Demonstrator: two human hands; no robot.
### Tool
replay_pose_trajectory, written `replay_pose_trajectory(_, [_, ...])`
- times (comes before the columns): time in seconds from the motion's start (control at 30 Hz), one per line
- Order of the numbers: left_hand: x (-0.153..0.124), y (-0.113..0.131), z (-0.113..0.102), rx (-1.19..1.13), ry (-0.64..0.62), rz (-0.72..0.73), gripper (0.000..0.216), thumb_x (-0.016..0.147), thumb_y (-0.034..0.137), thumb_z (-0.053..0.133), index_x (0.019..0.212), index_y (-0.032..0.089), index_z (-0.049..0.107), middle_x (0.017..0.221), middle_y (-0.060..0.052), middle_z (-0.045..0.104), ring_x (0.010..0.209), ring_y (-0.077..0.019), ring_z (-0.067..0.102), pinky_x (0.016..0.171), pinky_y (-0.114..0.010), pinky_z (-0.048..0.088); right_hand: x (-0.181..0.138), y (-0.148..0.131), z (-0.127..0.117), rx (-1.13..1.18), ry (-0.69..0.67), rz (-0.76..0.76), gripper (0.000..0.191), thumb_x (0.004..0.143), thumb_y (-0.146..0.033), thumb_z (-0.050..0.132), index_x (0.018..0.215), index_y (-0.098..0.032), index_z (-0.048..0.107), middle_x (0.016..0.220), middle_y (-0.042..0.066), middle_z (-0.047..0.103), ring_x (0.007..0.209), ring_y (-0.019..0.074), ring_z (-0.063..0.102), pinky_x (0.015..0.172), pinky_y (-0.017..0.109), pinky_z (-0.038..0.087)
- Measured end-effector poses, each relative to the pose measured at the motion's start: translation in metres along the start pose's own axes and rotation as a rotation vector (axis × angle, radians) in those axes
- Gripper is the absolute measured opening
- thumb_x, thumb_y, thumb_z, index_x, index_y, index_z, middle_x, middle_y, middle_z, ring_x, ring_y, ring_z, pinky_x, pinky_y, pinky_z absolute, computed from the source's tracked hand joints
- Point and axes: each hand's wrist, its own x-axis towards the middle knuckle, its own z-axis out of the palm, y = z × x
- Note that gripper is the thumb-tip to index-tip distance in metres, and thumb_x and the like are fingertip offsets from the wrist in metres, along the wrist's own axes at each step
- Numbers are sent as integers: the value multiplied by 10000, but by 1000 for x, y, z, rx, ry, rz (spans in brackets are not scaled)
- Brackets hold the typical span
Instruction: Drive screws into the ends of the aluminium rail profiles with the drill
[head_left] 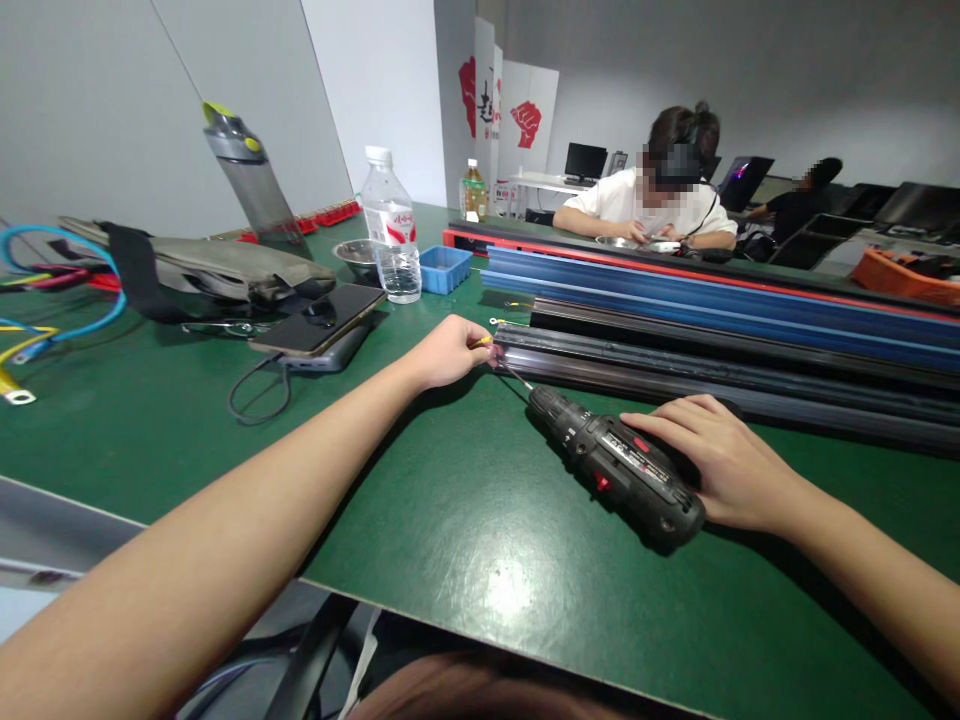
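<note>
In my right hand (727, 465) is a black cordless drill (619, 460), lying on its side low over the green table. Its long thin bit points left to the near end of a dark metal profile (637, 375). My left hand (454, 352) pinches a small yellow-ended wire (482, 342) at that same profile end. A light glows there, around the bit's tip. What exactly the bit's tip touches is hidden by the fingers. Just behind, another black profile (585, 320) has a ring-terminal wire (499, 322) sticking out of its end.
Blue profiles (600, 275) and a red-edged one lie farther back. To the left are a phone (322, 318) on a power bank, a water bottle (394, 240), a blue tray (446, 270), a grey bag (202, 265) and coiled cables (112, 270). A person (645, 200) sits across the table.
</note>
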Motion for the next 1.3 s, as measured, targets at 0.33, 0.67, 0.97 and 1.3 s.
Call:
replay_pose_trajectory(0.33, [-2,0,-1,-20,-9,6,194,735,250,664,595,123,620,547,30,536,549,-85,432,585,-213,359,-1,0,0,22,0,22,577,805,-170,574,1378,-166,514,1097,119,687,990,239,631,898,413,416])
replay_pose_trajectory(0.67, [1,-6,-1,36,-26,-6,214,779,273,625,642,116,678,616,-8,629,592,-112,511,642,-241,405,-1,1,0,2,-8,9,562,821,-180,569,1378,-156,495,1104,121,677,995,236,622,899,407,413])
replay_pose_trajectory(0.97, [-4,2,-3,-36,17,-27,111,699,201,593,761,138,660,732,-33,676,701,-162,602,723,-287,472,0,-1,-2,1,-15,13,540,835,-182,571,1370,-153,507,1085,119,677,979,230,625,894,397,416])
replay_pose_trajectory(1.3, [3,-10,-5,101,105,-69,230,788,277,456,695,156,629,698,-42,653,693,-177,582,727,-297,451,-4,-3,-7,3,-54,21,550,818,-229,569,1358,-142,508,1062,119,683,929,236,621,847,390,409])
